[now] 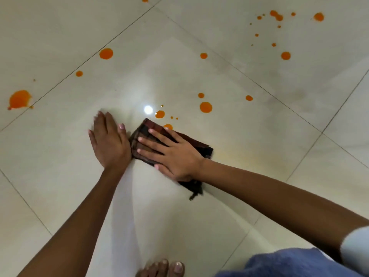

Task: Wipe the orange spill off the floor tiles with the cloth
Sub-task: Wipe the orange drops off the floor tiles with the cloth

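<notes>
Fingers point(153, 142) of right hand point(176, 156) press flat on cloth point(144, 127) beside orange spill point(159, 114); left hand point(111, 144) lies flat on tile point(60, 156).

Mid part of cloth point(145, 129) hidden under right hand point(171, 154), orange drop point(168, 126) half covered by cloth edge, left hand point(109, 142) fingertips point(100, 116) motion-blurred, foot point(159, 268) cut off at btm edge, blue garment point(289, 264) cropped btm-right

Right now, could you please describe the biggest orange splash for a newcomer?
Start at the left hand lying flat on the floor. Look further left, across the grout line, near the picture's edge. That splash is the biggest, ragged with a small tail, unlike the round drops.
</notes>
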